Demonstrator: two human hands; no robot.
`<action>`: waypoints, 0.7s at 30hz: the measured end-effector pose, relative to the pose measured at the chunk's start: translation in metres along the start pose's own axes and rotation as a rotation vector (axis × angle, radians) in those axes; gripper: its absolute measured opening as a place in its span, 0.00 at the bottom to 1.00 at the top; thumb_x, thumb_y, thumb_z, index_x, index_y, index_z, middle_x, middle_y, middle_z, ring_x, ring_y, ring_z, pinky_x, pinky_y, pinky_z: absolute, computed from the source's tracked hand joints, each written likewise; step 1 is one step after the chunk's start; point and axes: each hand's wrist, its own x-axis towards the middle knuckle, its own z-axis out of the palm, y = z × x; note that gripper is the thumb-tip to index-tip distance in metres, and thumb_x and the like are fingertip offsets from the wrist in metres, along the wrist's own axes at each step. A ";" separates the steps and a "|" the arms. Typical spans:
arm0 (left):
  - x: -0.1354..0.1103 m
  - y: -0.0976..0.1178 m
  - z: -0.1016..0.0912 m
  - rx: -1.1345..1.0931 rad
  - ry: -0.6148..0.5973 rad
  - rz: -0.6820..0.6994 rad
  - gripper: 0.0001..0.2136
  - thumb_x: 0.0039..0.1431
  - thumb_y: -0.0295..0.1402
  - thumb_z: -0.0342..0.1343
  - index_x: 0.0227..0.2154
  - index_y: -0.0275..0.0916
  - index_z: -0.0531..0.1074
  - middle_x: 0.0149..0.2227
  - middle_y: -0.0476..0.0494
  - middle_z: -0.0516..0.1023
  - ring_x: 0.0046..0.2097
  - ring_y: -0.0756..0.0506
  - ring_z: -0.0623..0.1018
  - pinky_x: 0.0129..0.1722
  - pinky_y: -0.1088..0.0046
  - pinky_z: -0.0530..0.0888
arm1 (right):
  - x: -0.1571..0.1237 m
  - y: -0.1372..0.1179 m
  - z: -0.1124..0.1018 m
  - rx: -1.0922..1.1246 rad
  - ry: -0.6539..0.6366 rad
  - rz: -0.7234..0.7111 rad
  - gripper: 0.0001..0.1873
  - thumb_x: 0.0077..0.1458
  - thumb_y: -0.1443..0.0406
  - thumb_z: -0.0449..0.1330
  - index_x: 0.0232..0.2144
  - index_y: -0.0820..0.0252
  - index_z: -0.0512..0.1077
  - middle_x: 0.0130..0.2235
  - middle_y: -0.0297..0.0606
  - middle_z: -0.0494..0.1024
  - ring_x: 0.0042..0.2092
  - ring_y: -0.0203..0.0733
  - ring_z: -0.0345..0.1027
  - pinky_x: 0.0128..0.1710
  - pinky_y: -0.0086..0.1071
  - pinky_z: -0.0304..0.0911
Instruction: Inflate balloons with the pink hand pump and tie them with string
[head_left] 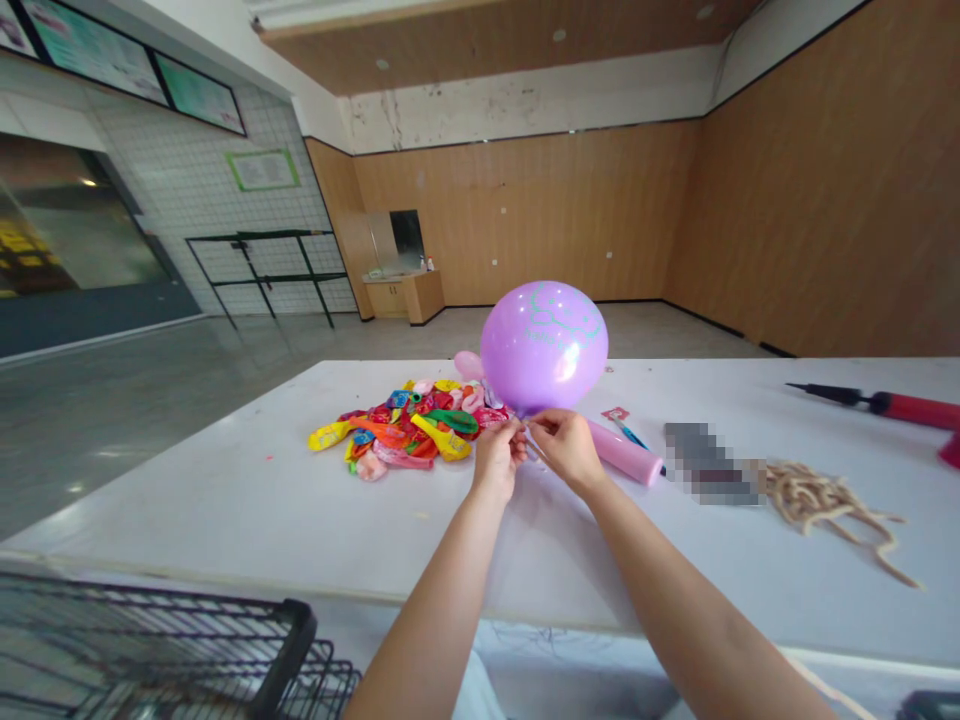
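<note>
An inflated purple balloon (543,345) with a pale printed design floats just above the white table (225,500). My left hand (496,456) and my right hand (568,446) meet under it, both pinched closed on the balloon's neck. A pile of flat, uninflated colourful balloons (409,426) lies on the table just left of my hands. A pink hand pump (624,452) lies right behind my right hand.
A red and black pump (885,404) lies at the far right of the table. A bundle of beige string (821,498) sits to the right, beside a blurred-out patch. A black wire basket (187,650) stands at the lower left, below the table's near edge.
</note>
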 end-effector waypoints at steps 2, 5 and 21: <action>-0.001 -0.003 0.000 0.052 0.020 0.031 0.10 0.45 0.35 0.62 0.21 0.34 0.69 0.16 0.52 0.67 0.16 0.56 0.65 0.15 0.82 0.61 | 0.000 -0.003 -0.002 -0.003 -0.004 -0.038 0.10 0.48 0.63 0.56 0.26 0.62 0.76 0.22 0.35 0.75 0.24 0.36 0.65 0.25 0.28 0.58; -0.002 -0.005 0.000 0.113 0.034 0.106 0.11 0.42 0.37 0.63 0.22 0.33 0.71 0.17 0.50 0.71 0.17 0.53 0.68 0.16 0.79 0.63 | 0.001 -0.004 -0.005 0.000 -0.041 -0.033 0.10 0.49 0.62 0.56 0.26 0.62 0.75 0.22 0.35 0.75 0.24 0.36 0.64 0.24 0.27 0.58; -0.004 -0.007 -0.007 0.783 0.029 0.703 0.10 0.54 0.33 0.55 0.19 0.38 0.73 0.21 0.46 0.72 0.25 0.49 0.71 0.29 0.74 0.68 | 0.012 0.005 -0.004 0.240 -0.079 0.140 0.12 0.47 0.56 0.57 0.23 0.58 0.65 0.17 0.26 0.63 0.21 0.33 0.57 0.22 0.27 0.54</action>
